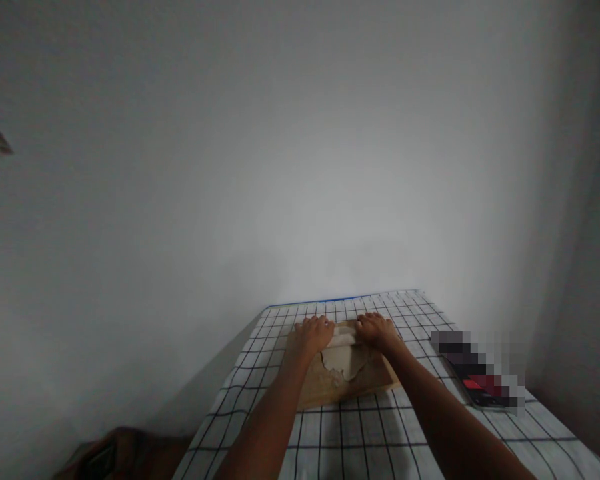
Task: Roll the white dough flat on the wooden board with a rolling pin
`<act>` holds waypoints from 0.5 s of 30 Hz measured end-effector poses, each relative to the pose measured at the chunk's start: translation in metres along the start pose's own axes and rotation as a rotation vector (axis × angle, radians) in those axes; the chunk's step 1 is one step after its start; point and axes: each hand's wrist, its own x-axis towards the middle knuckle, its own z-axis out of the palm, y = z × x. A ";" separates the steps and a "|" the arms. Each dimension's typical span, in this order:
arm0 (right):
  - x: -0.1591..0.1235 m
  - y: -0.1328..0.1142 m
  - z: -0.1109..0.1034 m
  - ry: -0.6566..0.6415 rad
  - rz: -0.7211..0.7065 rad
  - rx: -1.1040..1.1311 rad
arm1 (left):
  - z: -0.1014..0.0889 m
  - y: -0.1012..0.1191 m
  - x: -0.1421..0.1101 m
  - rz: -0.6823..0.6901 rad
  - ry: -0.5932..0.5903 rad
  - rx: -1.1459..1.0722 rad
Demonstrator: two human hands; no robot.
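Note:
A flat, pale sheet of dough point(349, 362) with a ragged near edge lies on a wooden board point(325, 395). Across its far part runs a light-coloured rolling pin point(344, 339). My left hand point(315, 333) is closed over the pin's left end, and my right hand point(377, 330) grips the right end. Both forearms reach forward over the board. The pin's ends are hidden beneath my hands.
A white cloth with dark grid lines point(353, 433) covers the table, whose far edge meets a pale wall point(330, 167). On the right lies a dark, partly pixelated flat device point(475, 383). A brown object point(125, 450) sits low at left.

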 end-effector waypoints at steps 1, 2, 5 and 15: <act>-0.002 0.000 0.000 0.002 0.000 0.002 | -0.001 0.001 -0.004 0.017 0.010 0.010; -0.005 -0.001 0.000 0.006 -0.004 0.001 | -0.003 0.002 -0.008 0.033 0.022 0.018; -0.014 -0.001 -0.001 0.022 -0.010 -0.008 | -0.012 0.004 -0.024 0.062 0.048 0.034; -0.052 -0.006 -0.005 0.100 -0.077 -0.054 | -0.016 0.003 -0.063 0.150 0.154 0.021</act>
